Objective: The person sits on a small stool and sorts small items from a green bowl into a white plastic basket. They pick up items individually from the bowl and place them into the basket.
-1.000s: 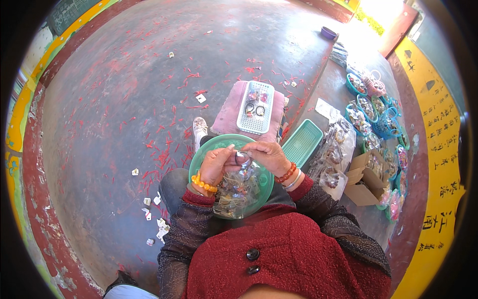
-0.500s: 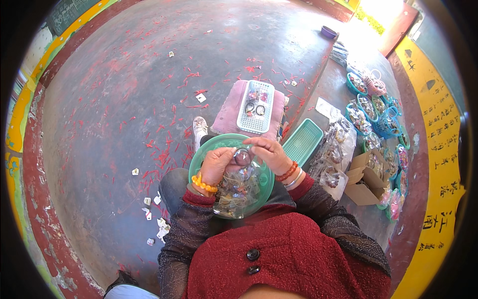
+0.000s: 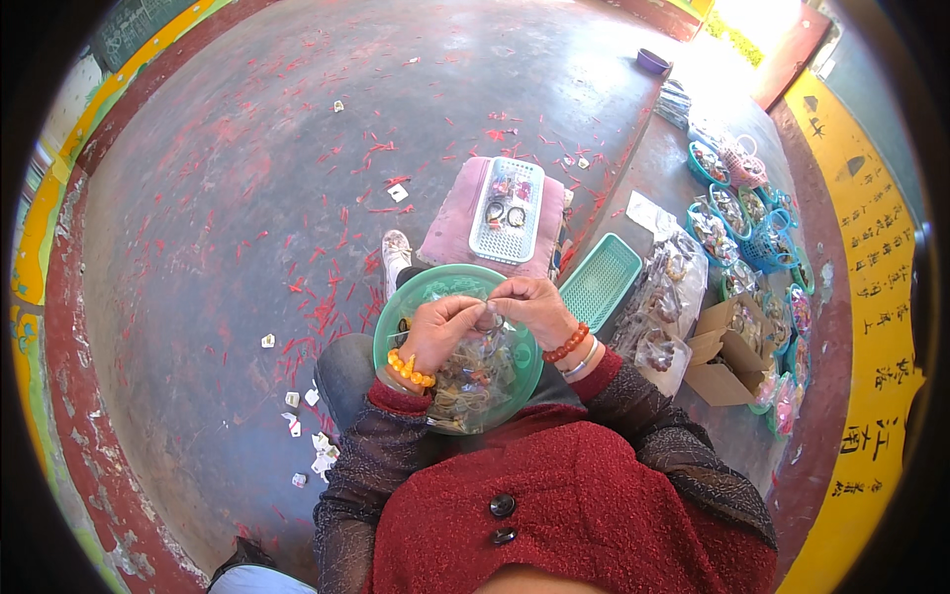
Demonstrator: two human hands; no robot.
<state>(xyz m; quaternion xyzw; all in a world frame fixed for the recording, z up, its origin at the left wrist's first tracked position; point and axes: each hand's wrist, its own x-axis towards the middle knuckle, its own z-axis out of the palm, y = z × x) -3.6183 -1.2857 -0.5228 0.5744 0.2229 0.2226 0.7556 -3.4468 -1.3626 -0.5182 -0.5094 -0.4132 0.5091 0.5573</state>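
Note:
A green plastic bowl (image 3: 522, 388) rests on my lap, filled with clear plastic packets (image 3: 473, 381) that hold small items. Above it, my left hand (image 3: 440, 333) and my right hand (image 3: 535, 309) meet with their fingertips pinched together. Between them is a small clear packet (image 3: 486, 322), mostly covered by the fingers, so its contents are hard to make out. A pink padded stool (image 3: 451, 230) stands just beyond the bowl. It carries a pale blue basket (image 3: 518, 245) containing ring-shaped bands and small packets.
To the right lies a green basket (image 3: 602, 281), beside plastic-wrapped goods (image 3: 658, 307) and an open cardboard box (image 3: 720, 378). Several filled baskets (image 3: 772, 245) line the right wall. Red scraps (image 3: 332, 307) and white paper bits (image 3: 324, 453) litter the floor. A purple basin (image 3: 652, 62) sits far off.
My right hand has moved in and down a little, its fingers closing at the packet against my left fingertips. The dark ring seen in the packet before is now covered.

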